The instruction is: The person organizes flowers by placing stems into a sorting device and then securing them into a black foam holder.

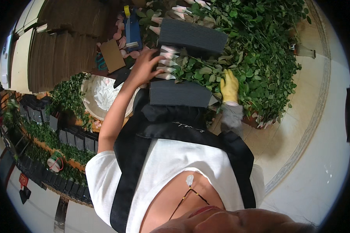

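Over a row of rose buds in pale sleeves (pixel 168 63) my left hand (pixel 146 66) is spread, its fingertips touching them from the left. The buds lie between two dark grey corrugated panels, the far one (pixel 192 35) and the near one (pixel 179 94), close to my apron. Leafy green stems (pixel 200 72) run from the buds to the right. My right hand (pixel 230 87), in a yellow glove with a grey sleeve, rests with fingers stretched out on the leaves at the stems' right end. Its fingertips are partly lost among the leaves.
A large heap of leafy stems (pixel 260 58) covers the right side. Beyond my left hand stand a blue tape dispenser (pixel 133 33) and a brown card (pixel 112 55). Cardboard stacks (pixel 62 64) rise at left, near a round basin (pixel 90 105) of white pieces. Dark-wrapped bundles (pixel 79 140) line the lower left.
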Demonstrator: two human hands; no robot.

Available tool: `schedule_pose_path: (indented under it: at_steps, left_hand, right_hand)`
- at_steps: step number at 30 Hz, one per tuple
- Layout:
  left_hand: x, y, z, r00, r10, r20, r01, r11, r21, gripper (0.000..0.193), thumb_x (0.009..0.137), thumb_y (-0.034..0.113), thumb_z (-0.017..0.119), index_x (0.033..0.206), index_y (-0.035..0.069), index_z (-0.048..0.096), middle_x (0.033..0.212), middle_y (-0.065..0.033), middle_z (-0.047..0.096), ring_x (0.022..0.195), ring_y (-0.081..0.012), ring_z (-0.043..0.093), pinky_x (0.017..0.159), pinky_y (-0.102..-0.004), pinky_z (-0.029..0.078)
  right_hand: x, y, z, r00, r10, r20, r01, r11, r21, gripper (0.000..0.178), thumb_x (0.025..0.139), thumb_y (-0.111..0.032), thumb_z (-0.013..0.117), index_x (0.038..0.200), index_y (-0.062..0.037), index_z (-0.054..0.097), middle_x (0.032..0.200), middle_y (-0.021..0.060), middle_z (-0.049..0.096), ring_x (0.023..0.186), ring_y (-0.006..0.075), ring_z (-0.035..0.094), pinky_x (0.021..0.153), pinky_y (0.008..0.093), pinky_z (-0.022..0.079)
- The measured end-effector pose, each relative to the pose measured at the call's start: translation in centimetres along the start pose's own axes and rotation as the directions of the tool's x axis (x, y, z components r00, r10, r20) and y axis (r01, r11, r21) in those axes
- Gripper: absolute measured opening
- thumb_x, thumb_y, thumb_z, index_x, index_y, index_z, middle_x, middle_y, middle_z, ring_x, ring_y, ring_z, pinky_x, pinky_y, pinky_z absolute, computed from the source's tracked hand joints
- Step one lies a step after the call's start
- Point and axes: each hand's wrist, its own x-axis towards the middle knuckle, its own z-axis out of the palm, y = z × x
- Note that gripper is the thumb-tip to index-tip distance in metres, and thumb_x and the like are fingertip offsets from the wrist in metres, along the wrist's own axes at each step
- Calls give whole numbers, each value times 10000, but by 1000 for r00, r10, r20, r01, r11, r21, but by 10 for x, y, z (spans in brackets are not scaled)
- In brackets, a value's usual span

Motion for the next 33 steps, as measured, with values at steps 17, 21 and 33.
schedule_pose_path:
  at_steps: [17,21,33]
  left_hand:
    - [-41,-10,33,900,-307,310,436,626,-647,194,932,157,605,860,-18,649,817,-87,603,740,-179,574,717,-323,462]
    - [-63,-16,5,749,-661,36,346,345,-873,116,920,48,547,845,-33,583,848,-67,608,787,-117,561,752,-291,465]
    - [-36,-5,42,824,-564,-50,435,688,-581,183,852,225,690,835,43,676,828,-140,653,884,-347,671,729,-419,518]
  right_hand:
    - [89,-171,34,467,-533,706,514,813,273,204,951,-244,636,973,-64,731,907,117,740,836,259,712,772,354,563]
    - [97,-177,-1,433,-560,706,483,806,343,221,959,-269,626,1002,-72,716,902,114,735,835,273,707,796,374,558]
    - [92,-179,24,640,-483,598,542,835,95,254,910,-292,655,835,-53,698,822,132,720,806,308,707,716,409,547]
